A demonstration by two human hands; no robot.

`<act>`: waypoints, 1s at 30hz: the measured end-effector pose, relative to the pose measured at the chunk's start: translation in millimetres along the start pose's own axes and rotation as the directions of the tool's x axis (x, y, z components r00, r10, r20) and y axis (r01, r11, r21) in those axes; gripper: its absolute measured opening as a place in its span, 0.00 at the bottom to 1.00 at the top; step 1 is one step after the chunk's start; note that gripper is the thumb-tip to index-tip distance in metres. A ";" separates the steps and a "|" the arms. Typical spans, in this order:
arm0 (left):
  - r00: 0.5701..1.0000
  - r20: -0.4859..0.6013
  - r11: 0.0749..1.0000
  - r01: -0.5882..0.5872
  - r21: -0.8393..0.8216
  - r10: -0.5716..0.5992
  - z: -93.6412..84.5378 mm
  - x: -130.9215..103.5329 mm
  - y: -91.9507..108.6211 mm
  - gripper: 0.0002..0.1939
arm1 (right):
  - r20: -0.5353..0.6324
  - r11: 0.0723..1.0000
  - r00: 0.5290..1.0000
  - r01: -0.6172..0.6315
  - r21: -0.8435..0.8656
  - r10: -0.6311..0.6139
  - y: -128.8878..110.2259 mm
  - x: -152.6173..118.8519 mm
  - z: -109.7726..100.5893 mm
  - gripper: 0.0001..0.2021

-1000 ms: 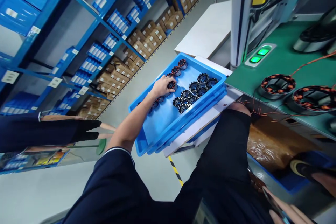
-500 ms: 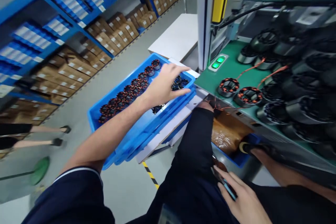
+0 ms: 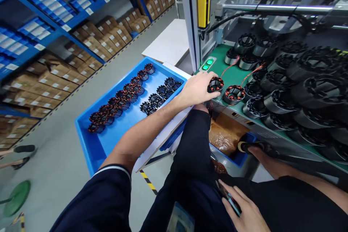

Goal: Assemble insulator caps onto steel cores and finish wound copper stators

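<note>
My left hand (image 3: 199, 88) reaches to the green bench top, its thumb and fingers around a copper-wound stator (image 3: 215, 84) at the bench edge. A second copper-wound stator (image 3: 234, 94) stands just right of it, with an orange wire running behind. My right hand (image 3: 240, 206) rests low over my lap, fingers closed on a small tool with a light-blue handle (image 3: 234, 204). The blue tray (image 3: 119, 141) on the left holds a row of copper-wound stators (image 3: 119, 103) and a group of black ones (image 3: 154, 99).
Many larger stators (image 3: 281, 98) crowd the bench at right. Two green-lit switches (image 3: 208, 64) sit at its left corner, beside a metal post (image 3: 191, 18). Below the bench is a blue bin with a brown bag (image 3: 223, 137). Shelves with boxes (image 3: 51, 76) stand behind; a person's feet (image 3: 24, 148) show at far left.
My left hand has moved right, from above the blue tray to the stator on the bench, and has closed around it. The view has shifted slightly. My right hand still holds the tool.
</note>
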State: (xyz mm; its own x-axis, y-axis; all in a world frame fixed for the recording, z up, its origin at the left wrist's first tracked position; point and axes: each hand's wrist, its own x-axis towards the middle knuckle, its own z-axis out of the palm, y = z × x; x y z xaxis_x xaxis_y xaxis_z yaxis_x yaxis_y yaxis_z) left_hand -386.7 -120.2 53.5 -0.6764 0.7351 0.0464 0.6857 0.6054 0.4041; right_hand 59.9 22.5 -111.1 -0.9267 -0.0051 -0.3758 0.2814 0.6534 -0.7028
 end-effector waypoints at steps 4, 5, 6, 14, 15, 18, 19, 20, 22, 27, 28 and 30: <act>0.974 -0.159 0.861 0.061 -0.505 -0.163 -4.4 -31.3 -6.8 0.34 | -0.071 0.999 0.997 0.040 0.030 -0.038 -2.4 3.6 -3.4 0.23; 0.967 -0.164 0.753 0.042 -0.657 -0.197 -2.9 -43.9 -5.8 0.36 | -0.111 0.998 0.993 0.047 0.039 -0.043 -5.8 6.8 -9.0 0.22; 0.966 -0.148 0.636 0.021 -0.771 -0.212 0.1 -58.1 -2.7 0.37 | -0.154 0.997 0.987 0.053 0.053 -0.045 -9.9 10.9 -16.7 0.21; 0.998 0.055 0.391 0.054 -0.919 -0.008 58.6 -162.4 72.6 0.23 | -0.599 0.964 0.799 0.114 0.241 0.055 -61.1 33.4 -100.0 0.12; 0.999 0.027 0.459 0.006 -0.888 0.040 65.5 -166.5 79.7 0.24 | -0.669 0.958 0.741 0.144 0.247 0.061 -71.9 33.6 -107.4 0.10; 0.984 -0.015 0.600 -0.121 -0.791 0.179 84.2 -167.7 91.8 0.25 | -0.770 0.950 0.638 0.242 0.199 -0.001 -107.2 37.6 -123.2 0.07; 0.977 -0.004 0.632 -0.139 -0.763 0.211 89.5 -166.2 93.9 0.25 | -0.754 0.945 0.657 0.265 0.189 -0.034 -117.3 40.3 -126.2 0.11; 0.972 0.011 0.660 -0.152 -0.736 0.236 94.1 -164.5 95.5 0.24 | -0.728 0.940 0.683 0.285 0.187 -0.062 -125.2 43.3 -128.0 0.14; 0.962 0.016 0.701 -0.187 -0.688 0.272 100.9 -161.7 98.2 0.23 | -0.687 0.924 0.720 0.320 0.209 -0.094 -132.5 48.7 -128.0 0.14; 0.961 -0.052 0.650 -0.224 -0.726 0.273 111.5 -160.2 103.6 0.24 | -0.656 0.792 0.750 0.344 0.505 0.092 -110.6 54.1 -112.7 0.02; 0.966 -0.045 0.613 -0.196 -0.765 0.254 113.8 -160.5 104.7 0.24 | -0.607 0.720 0.782 0.339 0.606 0.142 -104.6 53.6 -109.0 0.04; 0.978 -0.004 0.537 -0.117 -0.836 0.206 119.0 -160.8 106.7 0.22 | -0.484 0.578 0.851 0.295 0.760 0.202 -96.2 51.0 -103.3 0.10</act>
State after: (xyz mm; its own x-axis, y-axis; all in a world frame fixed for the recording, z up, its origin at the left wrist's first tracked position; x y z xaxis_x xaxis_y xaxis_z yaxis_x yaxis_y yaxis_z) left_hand -172.7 -137.5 -19.5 -0.5216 0.8428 0.1328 0.2223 -0.0161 0.9748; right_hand -40.2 37.5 -0.3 -0.8528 0.4940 -0.1693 0.0784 -0.1993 -0.9768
